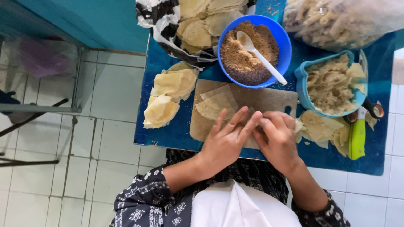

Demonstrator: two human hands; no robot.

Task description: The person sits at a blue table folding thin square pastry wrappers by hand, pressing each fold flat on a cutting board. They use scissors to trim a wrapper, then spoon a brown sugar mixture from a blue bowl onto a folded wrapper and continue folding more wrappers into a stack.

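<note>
While both hands are pressing down on a thin pale wrapper (214, 105) lying on the cutting board (269, 98), the left hand (227, 141) is spreading its fingers (235, 120) flat and apart, and the right hand (277, 138) is curling its fingers together over the fold, hiding whatever lies beneath. Too much pressure could be tearing the sheet. Just beyond the fingertips, the blue bowl (286, 46) of brown crumbs could be getting knocked.

White tiled floor (109, 96), teal wall (84, 21), metal-framed furniture (75, 80) left.
</note>
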